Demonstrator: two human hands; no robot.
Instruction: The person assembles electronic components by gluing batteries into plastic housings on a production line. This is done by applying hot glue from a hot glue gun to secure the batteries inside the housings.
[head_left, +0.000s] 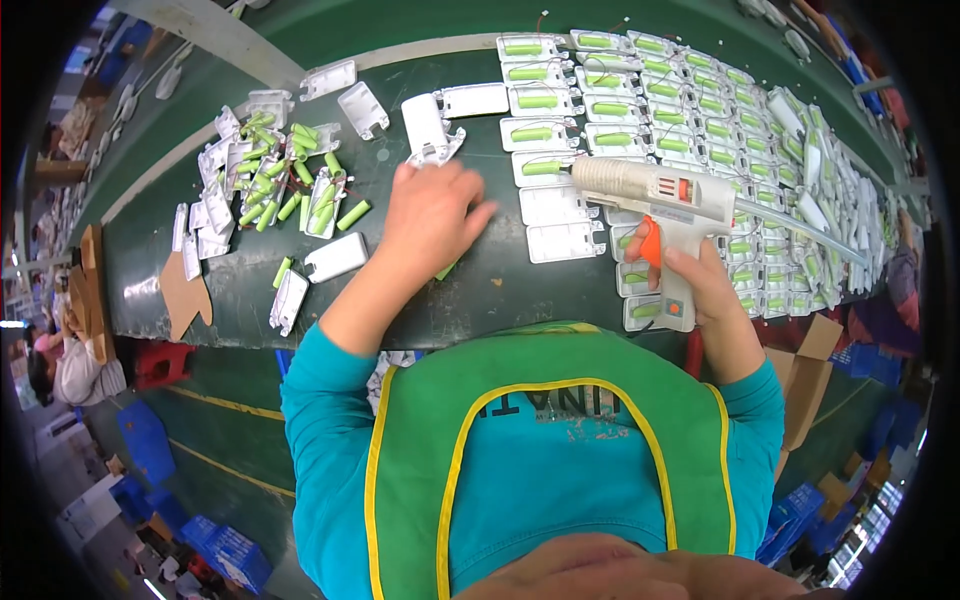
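Note:
My left hand (435,215) is over the middle of the dark green table, its fingers curled down at the near end of a small white plastic casing (442,150). The fingertips are hidden, and the thumb side points right. A bit of light green (447,270) shows beside my left wrist, mostly covered. My right hand (705,280) grips a white hot glue gun (655,190) with an orange trigger. Its nozzle points left, over rows of open white casings (535,133) with green cylindrical batteries in them. Two casing halves (560,243) without batteries lie below the nozzle.
Loose green batteries (265,185) lie heaped with white casings at the left. More casing parts (363,110) lie toward the back. Finished-looking white casings (830,190) pile up at the far right. A brown cardboard piece (185,297) sits near the left front edge; a cardboard box (805,385) stands below right.

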